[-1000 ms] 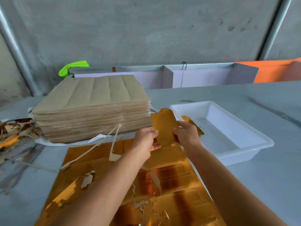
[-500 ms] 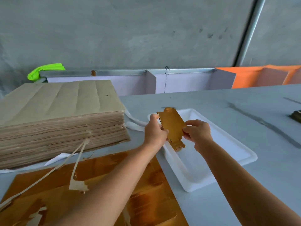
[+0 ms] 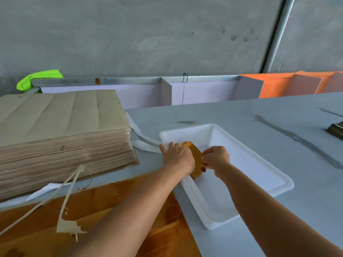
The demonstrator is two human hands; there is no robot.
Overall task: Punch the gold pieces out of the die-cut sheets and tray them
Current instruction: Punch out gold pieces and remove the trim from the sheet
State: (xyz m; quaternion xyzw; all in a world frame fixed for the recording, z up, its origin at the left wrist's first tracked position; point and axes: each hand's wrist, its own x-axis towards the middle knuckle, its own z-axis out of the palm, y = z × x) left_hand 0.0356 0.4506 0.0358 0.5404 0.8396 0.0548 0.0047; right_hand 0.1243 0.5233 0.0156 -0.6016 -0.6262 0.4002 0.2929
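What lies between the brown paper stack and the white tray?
In the head view, crumpled white strips lie on the grey table between the brown paper stack and the white tray, reaching the tray's rim.

Both hands hold a gold piece (image 3: 194, 160) over the near-left part of a white tray (image 3: 250, 175) on the grey bench (image 3: 241, 115). The left hand (image 3: 179, 157) grips the piece's left edge with curled fingers; the right hand (image 3: 216, 157) pinches its right edge. The piece stands tilted, its lower end down inside the tray by the left wall. To the left sits a tall stack of brown sheets (image 3: 61, 134). Near it lies a gold die-cut sheet (image 3: 104, 206) with pale scrap strips (image 3: 68, 206) on top. A white strip (image 3: 146, 143) runs from the stack to the tray's rim.
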